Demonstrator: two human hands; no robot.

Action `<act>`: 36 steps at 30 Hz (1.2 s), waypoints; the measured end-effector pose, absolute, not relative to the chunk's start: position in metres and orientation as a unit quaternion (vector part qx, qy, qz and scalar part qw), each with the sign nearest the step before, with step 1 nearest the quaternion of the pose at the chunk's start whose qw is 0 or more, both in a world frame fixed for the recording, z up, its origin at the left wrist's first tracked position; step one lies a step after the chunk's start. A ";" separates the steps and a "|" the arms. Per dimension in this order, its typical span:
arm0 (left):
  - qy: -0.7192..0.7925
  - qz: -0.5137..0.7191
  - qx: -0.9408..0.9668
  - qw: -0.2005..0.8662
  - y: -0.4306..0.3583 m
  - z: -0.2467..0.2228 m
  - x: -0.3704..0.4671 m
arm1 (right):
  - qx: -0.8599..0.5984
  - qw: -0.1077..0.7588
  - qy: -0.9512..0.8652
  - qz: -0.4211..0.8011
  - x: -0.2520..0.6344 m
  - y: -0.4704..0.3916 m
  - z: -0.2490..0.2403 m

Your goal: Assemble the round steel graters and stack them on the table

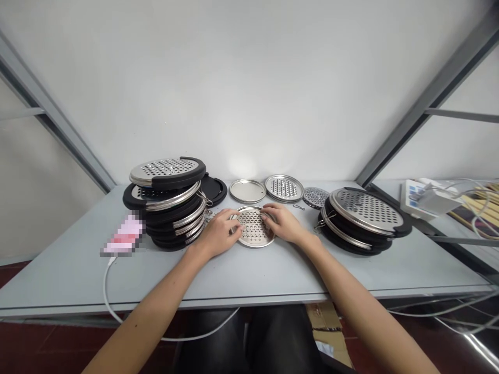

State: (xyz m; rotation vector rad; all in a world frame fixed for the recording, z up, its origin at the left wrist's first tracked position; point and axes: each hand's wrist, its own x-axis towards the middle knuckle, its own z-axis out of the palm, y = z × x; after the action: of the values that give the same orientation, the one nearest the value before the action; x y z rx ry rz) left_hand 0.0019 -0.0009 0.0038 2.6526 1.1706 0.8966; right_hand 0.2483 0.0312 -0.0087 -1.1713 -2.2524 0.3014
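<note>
A round metal grater disc (254, 228) lies flat on the grey table between my two hands. My left hand (223, 231) has its fingers curled over the disc's left edge, holding it. At the opposite edge, my right hand (284, 222) grips the rim with bent fingers. Behind the disc are a plain round metal plate (247, 191) and a second metal grater disc (284, 188). A darker perforated disc (315, 198) sits to their right, with a small metal clip (298, 207) in front of it.
Stacks of black-rimmed graters stand at left (167, 208) and right (364, 218). A black round holder (214, 190) is beside the left stack. A blurred pink phone (123, 236) with a white cable lies at left. A power strip (419, 200) is at far right.
</note>
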 end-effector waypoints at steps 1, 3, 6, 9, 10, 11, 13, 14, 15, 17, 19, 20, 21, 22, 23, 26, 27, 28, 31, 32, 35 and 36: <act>0.392 0.298 0.869 0.061 -0.001 0.004 0.002 | -0.445 0.280 -0.844 0.110 0.247 0.031 -0.011; 0.405 0.290 0.864 0.076 -0.001 0.004 0.002 | -0.458 0.263 -0.843 0.103 0.246 0.032 -0.015; 0.407 0.250 0.872 0.105 -0.002 0.003 0.001 | -0.468 0.243 -0.845 0.092 0.245 0.032 -0.020; 0.402 0.215 0.880 0.135 -0.002 0.001 0.002 | -0.471 0.234 -0.846 0.090 0.245 0.033 -0.023; 0.404 0.209 0.879 0.143 -0.003 0.000 0.002 | -0.474 0.233 -0.845 0.090 0.244 0.033 -0.024; 0.407 0.204 0.878 0.149 -0.002 -0.001 0.002 | -0.477 0.232 -0.843 0.089 0.244 0.033 -0.024; 0.414 0.198 0.874 0.156 -0.002 -0.002 0.003 | -0.483 0.231 -0.840 0.087 0.242 0.034 -0.025; 0.418 0.194 0.873 0.159 -0.002 -0.003 0.003 | -0.485 0.230 -0.839 0.086 0.241 0.035 -0.025; 0.420 0.191 0.872 0.161 -0.002 -0.003 0.004 | -0.486 0.228 -0.839 0.086 0.240 0.036 -0.025; 0.423 0.186 0.871 0.165 -0.001 -0.003 0.005 | -0.489 0.225 -0.838 0.090 0.237 0.038 -0.026; 0.427 0.181 0.870 0.165 -0.001 -0.003 0.006 | -0.490 0.230 -0.835 0.096 0.235 0.039 -0.026; 0.430 0.179 0.870 0.164 -0.001 -0.003 0.006 | -0.491 0.235 -0.833 0.098 0.234 0.040 -0.026; 0.433 0.177 0.869 0.161 -0.001 -0.003 0.006 | -0.490 0.241 -0.832 0.100 0.233 0.040 -0.026; 0.436 0.175 0.868 0.160 -0.001 -0.003 0.007 | -0.489 0.246 -0.831 0.101 0.233 0.040 -0.026; 0.437 0.174 0.868 0.159 -0.001 -0.003 0.007 | -0.488 0.250 -0.830 0.101 0.233 0.040 -0.026; 0.439 0.171 0.868 0.158 -0.002 -0.002 0.007 | -0.487 0.254 -0.830 0.101 0.233 0.038 -0.026; 0.439 0.169 0.868 0.158 -0.002 -0.002 0.008 | -0.486 0.254 -0.830 0.099 0.233 0.037 -0.025; 0.439 0.168 0.869 0.157 -0.002 -0.002 0.008 | -0.486 0.253 -0.831 0.096 0.233 0.036 -0.025; 0.434 0.170 0.872 0.150 -0.003 -0.002 0.007 | -0.487 0.246 -0.834 0.087 0.233 0.034 -0.024; 0.431 0.171 0.874 0.147 -0.003 -0.002 0.007 | -0.486 0.244 -0.835 0.085 0.233 0.033 -0.024; 0.427 0.173 0.876 0.143 -0.002 -0.002 0.007 | -0.486 0.247 -0.835 0.080 0.233 0.032 -0.023; 0.427 0.174 0.876 0.143 -0.002 -0.002 0.006 | -0.487 0.251 -0.833 0.078 0.233 0.031 -0.023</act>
State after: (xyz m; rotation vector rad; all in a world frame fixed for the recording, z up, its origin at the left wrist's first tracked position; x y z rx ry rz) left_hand 0.0065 -0.0022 -0.0025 2.5265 1.2311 0.5032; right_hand 0.2326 0.0315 -0.0227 -1.3266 -2.2666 0.2118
